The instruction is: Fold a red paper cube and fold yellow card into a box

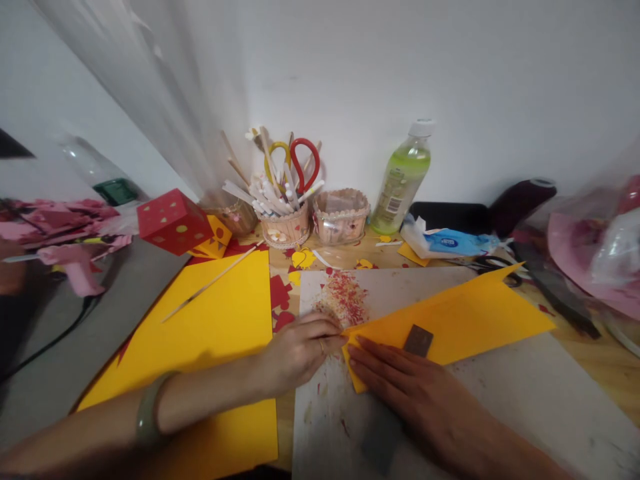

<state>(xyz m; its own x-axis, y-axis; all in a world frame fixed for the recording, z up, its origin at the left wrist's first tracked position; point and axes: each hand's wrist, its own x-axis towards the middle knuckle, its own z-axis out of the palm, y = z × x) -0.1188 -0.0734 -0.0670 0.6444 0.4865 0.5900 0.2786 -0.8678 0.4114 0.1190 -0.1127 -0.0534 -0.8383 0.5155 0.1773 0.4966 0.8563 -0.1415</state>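
A folded yellow-orange sheet of paper [480,313] lies on the white board [445,407]. My left hand [303,350], with a bracelet on its wrist, is closed in a pinch at the sheet's left corner. Flat on the same end of the paper rests my right hand [415,393], fingers stretched out and holding it down. Just beyond those fingers a small dark brown rectangular piece [419,341] sits on the paper. Red and yellow paper crumbs [345,297] are heaped on the board beyond my left hand.
A large yellow sheet [220,307] lies at left under a thin stick [210,283]. Behind stand a red paper box [175,222], a pen basket [285,227] with scissors, another basket [341,220], and a green drink bottle [400,180]. Wipes [450,241] lie right; a pink glue gun [75,267] left.
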